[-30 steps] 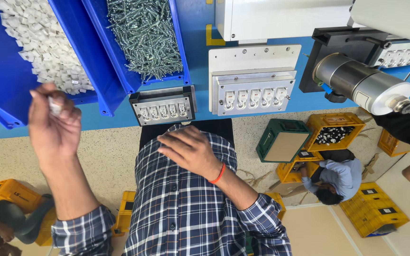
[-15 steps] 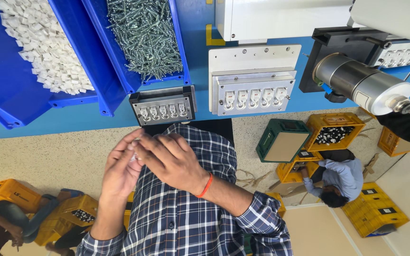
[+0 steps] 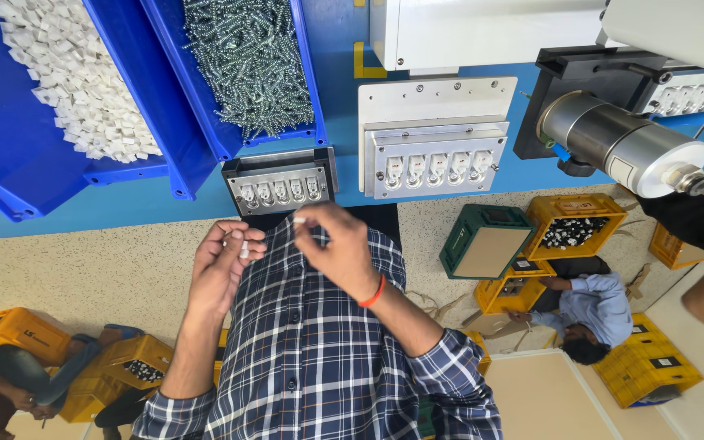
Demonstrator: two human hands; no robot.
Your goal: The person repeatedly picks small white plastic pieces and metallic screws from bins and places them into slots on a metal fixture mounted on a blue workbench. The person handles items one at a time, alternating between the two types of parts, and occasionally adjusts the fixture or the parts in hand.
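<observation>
My left hand [image 3: 223, 265] is held in front of my checked shirt and cups a few small white plastic pieces [image 3: 243, 244] in curled fingers. My right hand [image 3: 337, 244], with an orange band on its wrist, pinches one small white piece [image 3: 298, 220] between thumb and fingertips. It is just below the dark fixture [image 3: 279, 186], which has a row of several slots with white parts in them. The two hands are a little apart.
A blue bin of white plastic pieces [image 3: 83, 90] and a blue bin of screws [image 3: 250, 65] sit on the blue bench. A light metal fixture [image 3: 433, 159] and a silver motor cylinder [image 3: 625, 151] are at the right. Yellow crates [image 3: 568, 232] and seated people are on the floor.
My left hand came down from the bin of white pieces to my chest. The hands met, then my right hand rose toward the dark fixture with one white piece.
</observation>
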